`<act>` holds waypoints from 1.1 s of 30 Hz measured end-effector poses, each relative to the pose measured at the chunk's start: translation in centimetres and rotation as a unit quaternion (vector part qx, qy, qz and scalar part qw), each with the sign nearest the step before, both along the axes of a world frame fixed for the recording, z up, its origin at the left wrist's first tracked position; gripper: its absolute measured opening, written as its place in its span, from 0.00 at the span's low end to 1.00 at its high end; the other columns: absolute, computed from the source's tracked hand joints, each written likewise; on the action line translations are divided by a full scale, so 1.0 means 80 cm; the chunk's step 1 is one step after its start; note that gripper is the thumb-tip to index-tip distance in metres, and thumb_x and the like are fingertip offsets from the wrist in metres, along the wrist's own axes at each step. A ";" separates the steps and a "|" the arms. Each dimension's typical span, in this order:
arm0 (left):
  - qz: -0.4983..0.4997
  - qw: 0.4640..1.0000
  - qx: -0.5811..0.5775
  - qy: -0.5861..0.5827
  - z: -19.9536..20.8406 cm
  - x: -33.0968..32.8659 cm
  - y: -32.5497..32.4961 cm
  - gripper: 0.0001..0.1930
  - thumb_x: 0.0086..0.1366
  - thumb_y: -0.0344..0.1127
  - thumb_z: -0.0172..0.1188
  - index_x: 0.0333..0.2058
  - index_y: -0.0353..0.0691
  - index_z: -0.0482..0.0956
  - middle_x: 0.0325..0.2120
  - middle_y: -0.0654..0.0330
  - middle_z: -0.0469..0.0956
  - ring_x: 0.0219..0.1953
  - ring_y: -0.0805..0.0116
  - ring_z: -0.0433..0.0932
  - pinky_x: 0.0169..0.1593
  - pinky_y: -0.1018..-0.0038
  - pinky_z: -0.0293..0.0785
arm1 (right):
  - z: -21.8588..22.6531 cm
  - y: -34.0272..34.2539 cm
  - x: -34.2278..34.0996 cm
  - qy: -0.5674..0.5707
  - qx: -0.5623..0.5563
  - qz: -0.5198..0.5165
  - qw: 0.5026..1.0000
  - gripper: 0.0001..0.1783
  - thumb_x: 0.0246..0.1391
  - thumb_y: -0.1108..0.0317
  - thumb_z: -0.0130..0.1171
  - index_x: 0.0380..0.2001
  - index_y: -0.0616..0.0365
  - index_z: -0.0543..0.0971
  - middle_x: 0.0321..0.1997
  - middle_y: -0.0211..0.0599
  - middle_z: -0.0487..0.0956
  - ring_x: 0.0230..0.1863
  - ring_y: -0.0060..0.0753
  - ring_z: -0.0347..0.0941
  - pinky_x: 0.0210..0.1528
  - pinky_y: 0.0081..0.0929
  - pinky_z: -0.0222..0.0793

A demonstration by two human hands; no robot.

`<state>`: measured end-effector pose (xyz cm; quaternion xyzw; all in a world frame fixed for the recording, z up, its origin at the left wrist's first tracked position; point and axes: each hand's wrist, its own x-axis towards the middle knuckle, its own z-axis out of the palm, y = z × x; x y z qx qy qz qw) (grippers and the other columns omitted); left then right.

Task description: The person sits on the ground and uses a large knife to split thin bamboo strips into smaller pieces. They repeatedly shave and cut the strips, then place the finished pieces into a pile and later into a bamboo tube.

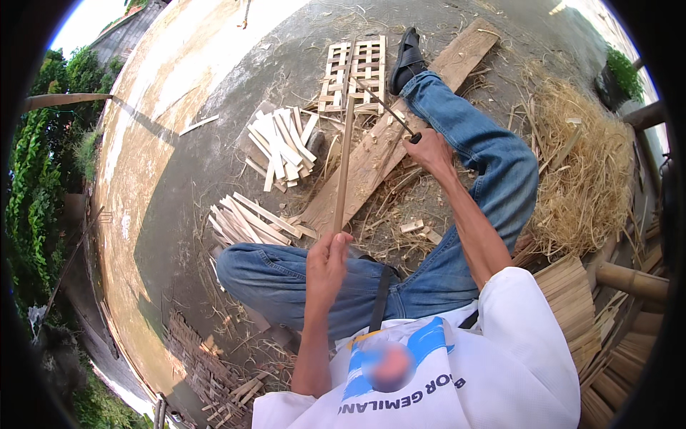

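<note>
My left hand (326, 268) is closed round the lower end of a long, narrow bamboo strip (344, 168) above my bent left knee. The strip points away from me, its far end over a woven lattice panel (334, 77). In my right hand (431, 153) is the dark handle of a long, thin-bladed knife (386, 106). Its blade slants up and left, with its tip close to the strip; whether they touch I cannot tell. Beneath both lies a wooden plank (376, 154), running diagonally past my sandalled right foot (408, 61).
Pale slats (282, 145) lie stacked left of the plank, and more slats (250, 220) lie by my left knee. A heap of fine shavings (582, 189) is at the right, near a bamboo pole (632, 279). Split bamboo pieces (204, 357) cover the ground at lower left.
</note>
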<state>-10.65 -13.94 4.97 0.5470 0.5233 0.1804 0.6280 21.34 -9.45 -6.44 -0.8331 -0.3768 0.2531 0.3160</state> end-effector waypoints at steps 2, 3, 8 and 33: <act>0.047 0.993 -0.086 -0.070 -0.019 -0.009 0.005 0.18 0.78 0.46 0.50 0.41 0.35 0.77 0.20 0.72 0.62 0.17 0.86 0.55 0.18 0.83 0.50 | 0.027 -0.023 -0.046 -0.031 0.028 0.063 0.997 0.15 0.49 0.54 0.62 0.22 0.55 0.81 0.19 0.45 0.80 0.23 0.50 0.79 0.29 0.45 0.71; 0.059 0.986 -0.112 -0.106 -0.021 -0.005 0.023 0.19 0.79 0.47 0.49 0.42 0.35 0.77 0.20 0.72 0.62 0.17 0.86 0.54 0.18 0.84 0.50 | 0.042 -0.029 -0.072 -0.018 0.064 0.092 0.994 0.15 0.48 0.54 0.62 0.23 0.55 0.81 0.21 0.46 0.81 0.25 0.51 0.79 0.30 0.45 0.72; 0.027 0.999 -0.022 -0.034 0.006 0.021 0.027 0.19 0.80 0.47 0.47 0.37 0.38 0.75 0.19 0.72 0.61 0.16 0.87 0.52 0.17 0.84 0.50 | 0.047 -0.061 -0.141 -0.045 0.100 0.184 0.977 0.13 0.46 0.55 0.63 0.25 0.54 0.82 0.22 0.44 0.81 0.25 0.52 0.79 0.32 0.45 0.72; 0.389 0.882 0.192 -0.184 0.034 -0.236 0.148 0.09 0.76 0.39 0.56 0.41 0.41 0.71 0.25 0.66 0.71 0.20 0.81 0.66 0.23 0.82 0.67 | -0.054 -0.057 -0.074 0.129 -0.055 0.065 0.988 0.23 0.50 0.51 0.65 0.25 0.66 0.79 0.19 0.41 0.78 0.23 0.35 0.75 0.30 0.38 0.69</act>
